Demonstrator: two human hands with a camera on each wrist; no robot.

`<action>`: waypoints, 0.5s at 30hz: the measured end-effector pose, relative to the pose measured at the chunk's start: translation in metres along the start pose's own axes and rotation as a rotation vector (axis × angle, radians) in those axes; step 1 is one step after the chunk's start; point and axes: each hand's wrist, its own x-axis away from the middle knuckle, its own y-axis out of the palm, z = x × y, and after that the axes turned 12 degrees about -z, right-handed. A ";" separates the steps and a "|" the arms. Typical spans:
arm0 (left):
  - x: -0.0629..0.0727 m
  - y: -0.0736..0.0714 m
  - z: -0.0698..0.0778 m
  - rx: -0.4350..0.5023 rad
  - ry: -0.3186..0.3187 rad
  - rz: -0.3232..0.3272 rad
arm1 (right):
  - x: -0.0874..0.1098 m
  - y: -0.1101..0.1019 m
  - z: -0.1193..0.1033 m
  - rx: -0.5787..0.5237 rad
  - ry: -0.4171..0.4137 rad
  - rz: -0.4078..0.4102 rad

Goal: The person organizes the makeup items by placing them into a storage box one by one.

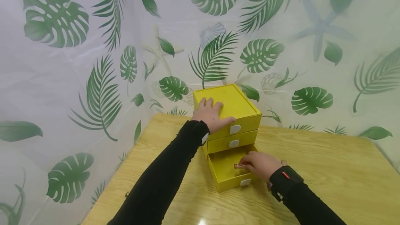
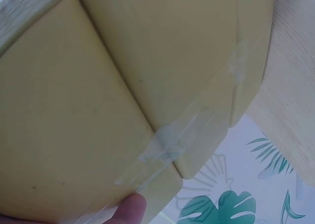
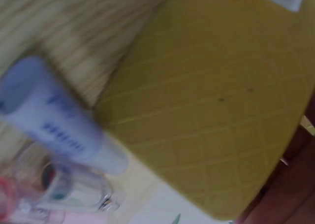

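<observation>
My left hand (image 1: 210, 115) rests on top of a yellow chest of small drawers (image 1: 235, 101), its fingers spread and the thumb near the front edge. In the left wrist view one fingertip (image 2: 132, 208) touches the yellow casing near clear tape (image 2: 170, 141). The bottom drawer (image 1: 222, 171) is pulled out; the two above are closed. Over the open drawer, my right hand (image 1: 265, 165) pinches a small coppery-pink tube-like item (image 1: 239, 166), whose exact kind cannot be told. In the right wrist view, the fingers are mostly out of frame beside the yellow drawer.
Outside the drawer, on its right, are a lilac squeeze tube (image 3: 56, 118), a small clear bottle (image 3: 74, 187) and a reddish item (image 3: 6, 200). They are mostly hidden behind my right hand in the head view. A leaf-patterned sheet (image 1: 262, 20) hangs behind the wooden table (image 1: 328, 169).
</observation>
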 end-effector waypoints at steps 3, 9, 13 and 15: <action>0.000 -0.001 0.000 -0.005 0.002 0.006 | -0.007 -0.003 0.000 -0.040 0.062 -0.065; -0.001 0.001 0.000 0.011 0.003 0.005 | -0.014 -0.005 -0.006 -0.080 0.138 -0.164; -0.001 0.003 -0.001 0.015 -0.002 0.007 | -0.017 -0.002 -0.009 -0.057 0.157 -0.180; -0.001 0.003 -0.002 0.008 -0.003 0.006 | -0.018 -0.001 -0.009 -0.051 0.152 -0.180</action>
